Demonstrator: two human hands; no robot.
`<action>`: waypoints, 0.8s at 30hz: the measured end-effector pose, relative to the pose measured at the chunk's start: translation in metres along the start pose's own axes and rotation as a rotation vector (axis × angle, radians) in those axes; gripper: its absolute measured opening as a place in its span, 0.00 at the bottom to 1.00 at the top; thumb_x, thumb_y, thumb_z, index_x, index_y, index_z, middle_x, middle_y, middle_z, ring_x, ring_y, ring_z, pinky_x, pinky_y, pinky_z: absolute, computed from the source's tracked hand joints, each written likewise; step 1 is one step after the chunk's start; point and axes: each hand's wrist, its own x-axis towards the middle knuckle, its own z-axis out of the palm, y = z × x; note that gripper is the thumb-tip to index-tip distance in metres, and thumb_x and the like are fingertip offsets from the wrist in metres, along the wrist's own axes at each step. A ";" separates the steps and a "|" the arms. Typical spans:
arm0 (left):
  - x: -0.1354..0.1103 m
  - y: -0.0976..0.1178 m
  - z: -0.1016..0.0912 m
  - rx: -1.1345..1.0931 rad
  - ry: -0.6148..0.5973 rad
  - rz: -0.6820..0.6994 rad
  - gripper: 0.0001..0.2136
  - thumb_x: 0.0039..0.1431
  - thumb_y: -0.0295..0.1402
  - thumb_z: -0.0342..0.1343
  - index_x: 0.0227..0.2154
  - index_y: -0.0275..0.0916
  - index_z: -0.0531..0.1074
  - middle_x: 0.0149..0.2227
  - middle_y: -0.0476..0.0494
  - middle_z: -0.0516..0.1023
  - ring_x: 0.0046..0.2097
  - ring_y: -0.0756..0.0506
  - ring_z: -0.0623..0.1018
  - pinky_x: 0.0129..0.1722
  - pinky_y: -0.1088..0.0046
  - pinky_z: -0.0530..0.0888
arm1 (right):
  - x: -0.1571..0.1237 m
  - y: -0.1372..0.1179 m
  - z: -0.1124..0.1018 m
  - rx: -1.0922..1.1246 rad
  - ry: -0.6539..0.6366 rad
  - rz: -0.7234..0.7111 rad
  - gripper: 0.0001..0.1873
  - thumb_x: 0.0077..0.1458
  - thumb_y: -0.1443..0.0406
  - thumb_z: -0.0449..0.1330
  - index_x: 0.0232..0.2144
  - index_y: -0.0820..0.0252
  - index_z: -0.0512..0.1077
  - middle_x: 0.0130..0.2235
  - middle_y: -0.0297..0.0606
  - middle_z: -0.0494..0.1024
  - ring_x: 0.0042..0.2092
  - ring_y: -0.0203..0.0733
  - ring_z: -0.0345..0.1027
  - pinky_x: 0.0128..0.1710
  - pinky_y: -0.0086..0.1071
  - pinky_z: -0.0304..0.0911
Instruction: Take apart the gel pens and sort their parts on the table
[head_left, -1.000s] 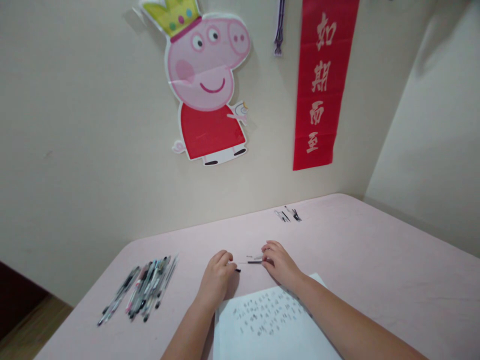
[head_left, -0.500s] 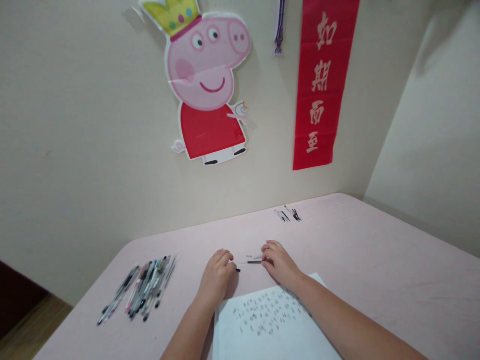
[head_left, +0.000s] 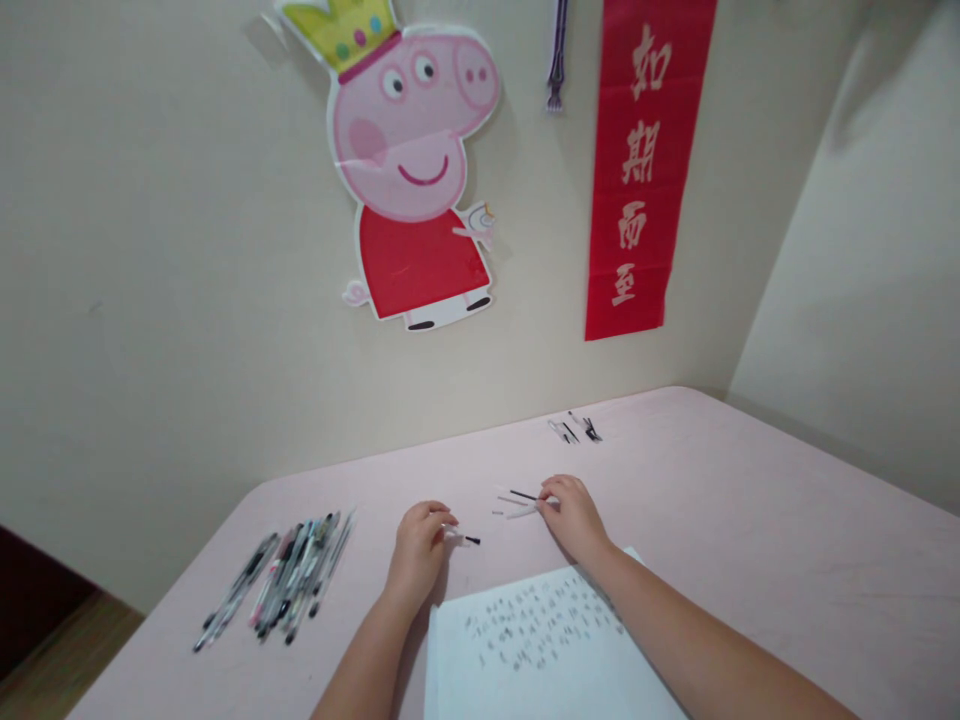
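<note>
My right hand [head_left: 574,515] pinches the end of a thin black pen refill [head_left: 523,494], which points left just above the table. Under its fingertips lie loose pen parts: a whitish tapered piece [head_left: 520,515], a slim grey rod [head_left: 513,501] and a tiny short piece [head_left: 497,513]. To the left, my left hand [head_left: 421,545] rests on the table with curled fingers a little apart. Beside its fingertips lies a clear pen part with a black end [head_left: 472,541]; the hand partly covers its other end.
Many pens [head_left: 300,575] lie heaped on the pink tabletop [head_left: 720,560] at left. White paper with handwriting [head_left: 540,640] lies between my forearms. Several small pen parts [head_left: 576,428] sit at the back near the wall, which carries a cartoon pig cutout [head_left: 424,180] and red banner [head_left: 637,180].
My right hand has lifted slightly up and right with the black refill, baring the parts beneath. My left hand has slid left, showing more of the black-ended part, which stayed put.
</note>
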 end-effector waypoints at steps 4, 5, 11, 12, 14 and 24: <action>0.000 -0.001 -0.001 -0.049 -0.062 -0.061 0.17 0.41 0.13 0.47 0.27 0.38 0.76 0.37 0.45 0.74 0.42 0.46 0.73 0.44 0.65 0.70 | 0.001 0.006 -0.005 -0.119 0.016 0.096 0.06 0.48 0.71 0.58 0.25 0.57 0.73 0.34 0.41 0.76 0.43 0.47 0.65 0.48 0.38 0.58; -0.001 0.000 -0.003 -0.056 -0.089 -0.068 0.17 0.41 0.13 0.47 0.26 0.38 0.76 0.37 0.45 0.74 0.42 0.46 0.73 0.44 0.65 0.70 | 0.001 0.006 -0.006 -0.140 0.012 0.107 0.06 0.48 0.71 0.58 0.24 0.57 0.73 0.34 0.41 0.76 0.43 0.47 0.65 0.47 0.38 0.58; -0.001 0.003 -0.011 -0.076 -0.196 -0.049 0.18 0.38 0.13 0.47 0.23 0.39 0.76 0.36 0.45 0.74 0.44 0.45 0.73 0.47 0.64 0.68 | 0.001 0.002 -0.007 -0.166 -0.022 0.096 0.06 0.48 0.72 0.58 0.25 0.58 0.74 0.35 0.42 0.76 0.43 0.48 0.65 0.47 0.38 0.58; -0.002 0.003 -0.012 -0.090 -0.217 -0.047 0.18 0.38 0.13 0.46 0.23 0.39 0.76 0.36 0.45 0.74 0.43 0.45 0.73 0.47 0.64 0.68 | 0.001 0.002 -0.007 -0.163 -0.027 0.091 0.07 0.48 0.72 0.58 0.25 0.58 0.74 0.35 0.42 0.76 0.44 0.48 0.65 0.47 0.38 0.58; -0.002 0.003 -0.012 -0.129 -0.247 -0.051 0.18 0.39 0.14 0.46 0.24 0.39 0.76 0.36 0.45 0.75 0.43 0.46 0.73 0.47 0.65 0.69 | 0.000 0.000 -0.006 -0.151 -0.034 0.073 0.07 0.47 0.73 0.58 0.25 0.57 0.74 0.36 0.41 0.76 0.45 0.47 0.65 0.48 0.38 0.59; -0.002 0.022 -0.008 -0.186 -0.279 -0.002 0.15 0.47 0.19 0.47 0.28 0.40 0.77 0.37 0.43 0.76 0.43 0.45 0.74 0.46 0.66 0.70 | -0.009 -0.023 -0.002 -0.046 -0.095 -0.053 0.10 0.44 0.77 0.58 0.23 0.57 0.73 0.38 0.42 0.74 0.47 0.48 0.63 0.49 0.41 0.60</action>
